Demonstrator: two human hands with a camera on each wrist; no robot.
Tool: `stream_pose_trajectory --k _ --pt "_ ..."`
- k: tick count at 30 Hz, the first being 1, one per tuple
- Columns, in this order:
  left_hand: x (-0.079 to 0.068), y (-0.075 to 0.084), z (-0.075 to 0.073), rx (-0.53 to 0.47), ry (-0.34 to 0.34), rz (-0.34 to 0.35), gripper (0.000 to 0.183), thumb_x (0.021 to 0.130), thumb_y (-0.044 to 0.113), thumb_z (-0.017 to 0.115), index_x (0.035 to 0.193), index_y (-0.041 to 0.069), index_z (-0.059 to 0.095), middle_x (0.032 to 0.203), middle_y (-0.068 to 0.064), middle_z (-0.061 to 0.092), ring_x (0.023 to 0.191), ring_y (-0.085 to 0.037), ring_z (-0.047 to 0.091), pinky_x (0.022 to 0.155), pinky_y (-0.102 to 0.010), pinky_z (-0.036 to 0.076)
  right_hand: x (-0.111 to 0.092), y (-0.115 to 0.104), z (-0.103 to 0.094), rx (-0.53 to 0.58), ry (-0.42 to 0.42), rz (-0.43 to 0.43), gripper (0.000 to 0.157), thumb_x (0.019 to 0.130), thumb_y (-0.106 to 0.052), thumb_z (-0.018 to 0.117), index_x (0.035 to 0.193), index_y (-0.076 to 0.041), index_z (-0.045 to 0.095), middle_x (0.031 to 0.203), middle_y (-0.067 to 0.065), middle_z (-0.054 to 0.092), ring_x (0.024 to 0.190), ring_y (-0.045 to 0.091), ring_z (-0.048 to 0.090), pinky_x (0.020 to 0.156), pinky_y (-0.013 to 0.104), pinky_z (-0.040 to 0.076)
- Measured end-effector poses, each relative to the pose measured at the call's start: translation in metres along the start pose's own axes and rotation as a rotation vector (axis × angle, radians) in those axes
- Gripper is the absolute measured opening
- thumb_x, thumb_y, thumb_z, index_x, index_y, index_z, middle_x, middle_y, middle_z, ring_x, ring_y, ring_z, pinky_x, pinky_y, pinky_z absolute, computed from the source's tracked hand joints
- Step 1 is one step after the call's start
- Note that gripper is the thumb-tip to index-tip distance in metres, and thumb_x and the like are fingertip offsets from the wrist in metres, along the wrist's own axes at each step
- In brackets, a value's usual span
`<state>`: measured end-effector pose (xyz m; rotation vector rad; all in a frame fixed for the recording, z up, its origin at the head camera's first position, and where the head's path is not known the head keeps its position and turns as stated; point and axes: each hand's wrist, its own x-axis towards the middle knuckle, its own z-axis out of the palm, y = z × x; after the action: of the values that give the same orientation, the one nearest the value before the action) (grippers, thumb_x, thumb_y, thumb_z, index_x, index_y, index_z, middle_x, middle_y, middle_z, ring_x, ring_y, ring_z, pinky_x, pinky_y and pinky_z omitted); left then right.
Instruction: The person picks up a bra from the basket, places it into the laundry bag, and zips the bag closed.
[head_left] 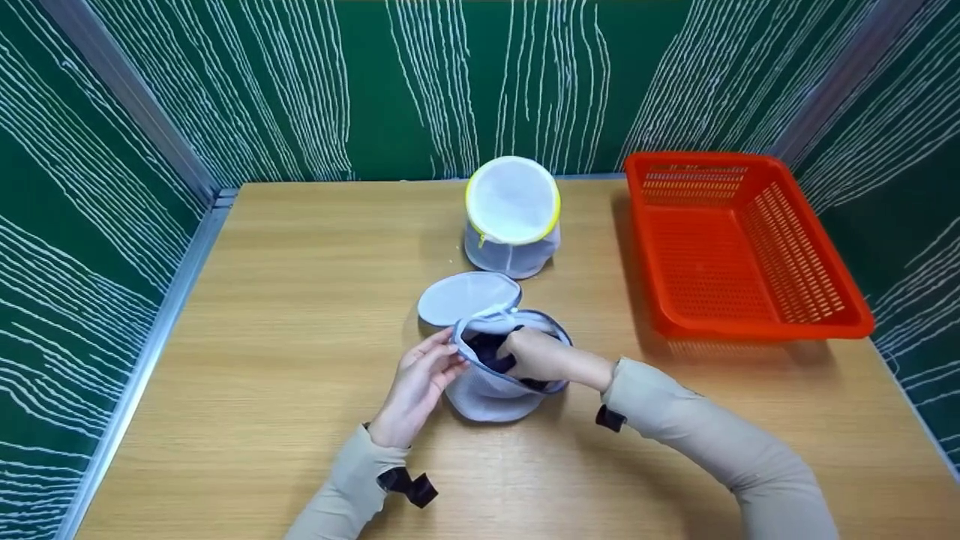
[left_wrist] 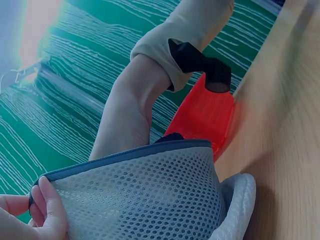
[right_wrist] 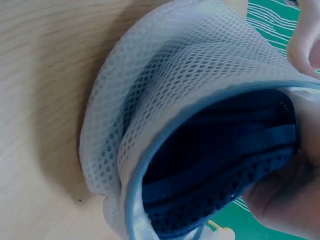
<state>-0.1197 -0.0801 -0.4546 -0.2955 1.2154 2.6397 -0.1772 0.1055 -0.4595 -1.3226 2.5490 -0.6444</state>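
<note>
A white mesh laundry bag (head_left: 491, 401) with a grey-blue zip rim stands on the table, its round lid (head_left: 461, 298) folded back behind the mouth. My left hand (head_left: 416, 386) pinches the rim at the left, thumb and fingers on either side of the edge, as the left wrist view shows too. Through the mouth reaches my right hand (head_left: 544, 356), fingers curled at a dark blue garment (right_wrist: 215, 175) inside the bag. In the right wrist view this cloth shows a smooth band and a strip of small holes. The right fingertips are hidden in the bag.
Behind the open bag stands a second mesh laundry bag (head_left: 512, 199) with a yellow zip, its lid closed. An orange plastic basket (head_left: 750, 330) sits at the right of the wooden table (head_left: 315, 300). Green walls with white lines rise around the table.
</note>
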Motion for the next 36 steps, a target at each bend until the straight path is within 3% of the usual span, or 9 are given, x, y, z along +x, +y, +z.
stream_pose_trajectory --k 3,5,7,9,11,15,18,26,36 --pt "0.0 0.001 -0.002 -0.01 0.016 -0.002 0.033 0.083 -0.01 0.042 0.116 -0.012 0.043 0.079 -0.005 0.055 0.07 -0.014 0.055 0.069 -0.025 0.049 0.001 0.0 -0.001 0.049 -0.005 0.01 0.025 0.065 -0.004 0.064 0.052 -0.011 0.044 0.05 -0.011 0.031 0.046 0.002 0.026 0.042 0.016 0.021" --pt "0.0 0.002 -0.004 -0.017 0.034 -0.004 0.033 0.083 -0.01 0.042 0.116 -0.012 0.042 0.079 -0.005 0.055 0.07 -0.014 0.055 0.069 -0.025 0.049 -0.002 0.001 -0.004 0.09 0.012 0.01 0.013 0.065 -0.007 0.065 0.057 -0.007 0.055 0.052 -0.01 0.044 0.049 0.001 0.036 0.044 0.016 0.031" --pt "0.0 0.003 -0.006 -0.022 0.042 -0.002 0.034 0.084 -0.01 0.042 0.117 -0.013 0.041 0.079 -0.005 0.055 0.07 -0.014 0.055 0.069 -0.024 0.049 -0.006 0.002 -0.007 0.138 0.039 0.004 0.007 0.066 -0.009 0.067 0.067 -0.003 0.064 0.062 -0.004 0.058 0.057 0.005 0.049 0.053 0.019 0.042" --pt "0.0 0.003 -0.008 -0.027 0.042 0.004 0.033 0.084 -0.009 0.042 0.116 -0.012 0.041 0.079 -0.004 0.056 0.069 -0.013 0.055 0.069 -0.025 0.05 -0.01 0.005 -0.01 0.186 0.063 0.003 0.015 0.067 -0.011 0.068 0.078 -0.002 0.068 0.074 0.003 0.065 0.071 0.01 0.057 0.066 0.023 0.047" --pt "-0.001 0.004 -0.009 -0.029 0.028 0.018 0.032 0.083 -0.008 0.044 0.115 -0.011 0.043 0.079 -0.004 0.057 0.069 -0.013 0.056 0.069 -0.026 0.05 -0.016 0.008 -0.012 0.257 0.086 0.028 0.017 0.069 -0.012 0.07 0.083 -0.002 0.068 0.081 0.006 0.066 0.079 0.014 0.058 0.073 0.025 0.047" --pt "-0.001 0.002 -0.013 -0.051 -0.037 0.044 0.033 0.08 -0.004 0.052 0.112 -0.01 0.047 0.081 -0.006 0.058 0.071 -0.014 0.057 0.073 -0.029 0.051 -0.024 0.013 -0.014 0.389 0.152 0.062 0.015 0.072 -0.013 0.071 0.082 -0.003 0.068 0.081 0.005 0.066 0.079 0.012 0.055 0.073 0.022 0.045" --pt "-0.002 0.002 -0.012 -0.05 -0.042 0.035 0.038 0.081 -0.004 0.052 0.117 -0.012 0.043 0.083 -0.007 0.056 0.073 -0.014 0.056 0.076 -0.03 0.05 -0.026 0.014 -0.011 0.432 0.18 0.042 0.01 0.073 -0.01 0.07 0.08 -0.002 0.068 0.079 0.006 0.066 0.077 0.011 0.055 0.072 0.022 0.046" --pt "-0.003 0.001 0.001 -0.039 0.008 -0.049 0.044 0.085 -0.008 0.038 0.128 -0.015 0.026 0.08 -0.006 0.053 0.071 -0.013 0.054 0.075 -0.027 0.049 -0.016 0.003 -0.002 0.218 0.137 -0.068 0.008 0.071 0.0 0.065 0.078 0.001 0.068 0.076 0.007 0.066 0.074 0.016 0.061 0.068 0.025 0.05" --pt "-0.003 0.001 -0.004 -0.071 0.013 -0.051 0.033 0.085 -0.008 0.039 0.118 -0.01 0.04 0.075 -0.005 0.054 0.067 -0.014 0.054 0.07 -0.026 0.05 -0.01 -0.003 0.01 0.143 0.032 -0.083 0.009 0.069 0.0 0.062 0.076 0.0 0.068 0.072 0.003 0.066 0.063 0.004 0.054 0.058 0.017 0.047"
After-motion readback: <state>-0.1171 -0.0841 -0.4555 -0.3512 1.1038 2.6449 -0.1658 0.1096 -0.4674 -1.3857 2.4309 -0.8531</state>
